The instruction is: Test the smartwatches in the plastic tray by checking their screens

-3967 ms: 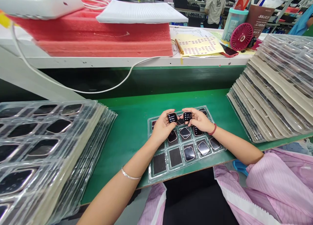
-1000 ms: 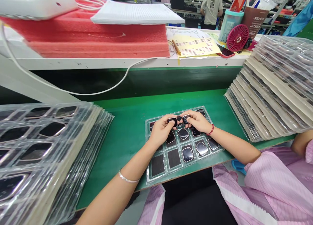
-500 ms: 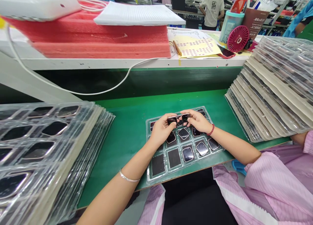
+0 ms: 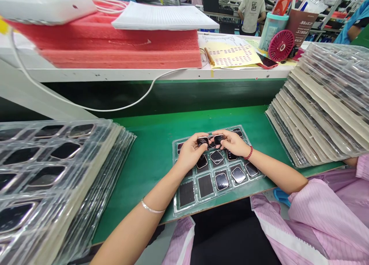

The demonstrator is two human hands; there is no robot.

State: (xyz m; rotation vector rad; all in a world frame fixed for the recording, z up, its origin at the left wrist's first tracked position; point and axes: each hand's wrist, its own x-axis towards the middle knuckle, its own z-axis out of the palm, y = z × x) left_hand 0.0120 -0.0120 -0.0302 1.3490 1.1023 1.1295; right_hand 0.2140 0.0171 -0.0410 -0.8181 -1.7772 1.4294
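My left hand (image 4: pixel 192 151) is closed on a smartwatch case (image 4: pixel 202 141), a rounded square with a dark glass face. In my right hand (image 4: pixel 232 142) is a second smartwatch case (image 4: pixel 219 139), pinched by thumb and fingers. The two are held side by side, faces up, above the far part of a clear plastic tray (image 4: pixel 173 209). Several more watch cases lie in its compartments, among them one at the front (image 4: pixel 221 181). Two front-left compartments show only dark pads. My hands and wrists hide part of the tray's far rows.
Stacked clear trays with watch cases (image 4: pixel 115 172) stand at the left, and another tall, leaning stack (image 4: pixel 319 111) at the right. Behind the green tabletop (image 4: pixel 150 142), a shelf bears red foam (image 4: pixel 121 45), papers, a phone and a pink fan (image 4: pixel 281 45). A white cable (image 4: pixel 121 108) hangs down.
The faces of both watch cases catch the light differently, and small pale marks now show on the left one. My hands have barely moved.
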